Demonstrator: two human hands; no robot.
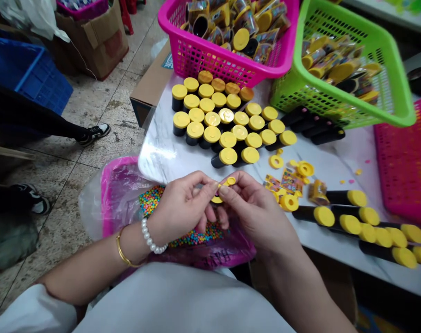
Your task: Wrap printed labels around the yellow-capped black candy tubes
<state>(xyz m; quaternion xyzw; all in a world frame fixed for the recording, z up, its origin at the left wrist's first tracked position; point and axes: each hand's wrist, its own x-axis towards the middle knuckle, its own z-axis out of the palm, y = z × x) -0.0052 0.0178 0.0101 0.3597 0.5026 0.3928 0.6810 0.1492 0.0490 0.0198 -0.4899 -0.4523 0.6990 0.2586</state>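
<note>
Both hands meet over my lap, just off the near edge of the white table. My left hand pinches a small yellow cap from the left. My right hand grips the same yellow piece from the right, with a yellow ring showing above its fingertips. Below the hands lies a pink tray lined with plastic and filled with tiny multicoloured candy beads. A cluster of upright black tubes with yellow caps stands on the table beyond the hands.
Capped black tubes lie in a row at right beside loose yellow caps and printed labels. A pink basket and a green basket of labelled tubes sit at the back. Another person's legs and shoes are at left.
</note>
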